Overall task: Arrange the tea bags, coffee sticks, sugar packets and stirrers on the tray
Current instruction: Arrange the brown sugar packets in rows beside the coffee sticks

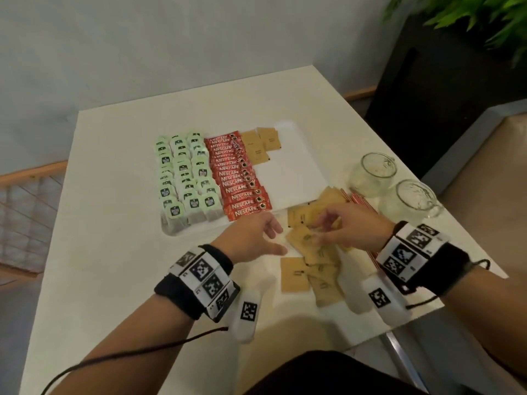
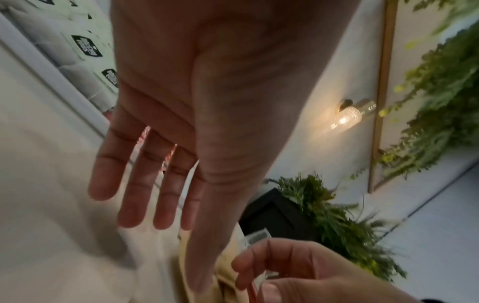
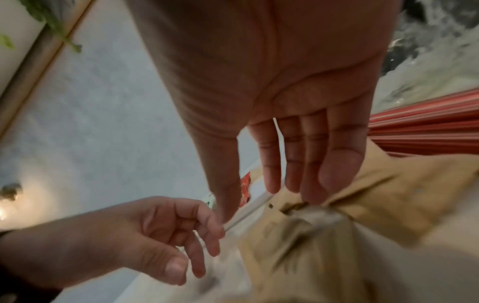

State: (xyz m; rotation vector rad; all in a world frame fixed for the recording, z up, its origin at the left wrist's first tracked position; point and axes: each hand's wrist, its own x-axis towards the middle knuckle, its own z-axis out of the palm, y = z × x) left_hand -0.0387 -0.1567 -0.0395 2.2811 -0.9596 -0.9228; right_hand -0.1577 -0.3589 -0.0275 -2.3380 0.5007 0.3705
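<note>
Two hands hover over the loose sugar packets (image 1: 310,246) on the table (image 1: 114,252), just off the near edge of the tray (image 1: 291,166). The right hand (image 1: 350,226) is above the middle of the heap, fingers pointing down and relaxed, tips at or just above one packet — the right wrist view shows them straight, not curled round anything. The left hand (image 1: 256,238) sits at the heap's left edge, fingers loosely bent and holding nothing; whether it touches a packet I cannot tell.

So the right hand is the nearer one. The packets lie directly under its fingertips, flat and at mixed angles, with no common long axis. The bare part of the tray lies away from the body and slightly left of that hand, beside the few sugar packets already set at the tray's far end (image 1: 263,142), right of the coffee sticks (image 1: 239,178) and tea bags (image 1: 185,172). The stirrers (image 1: 360,202) lie on the table right of the heap — partly under the right hand.
</note>
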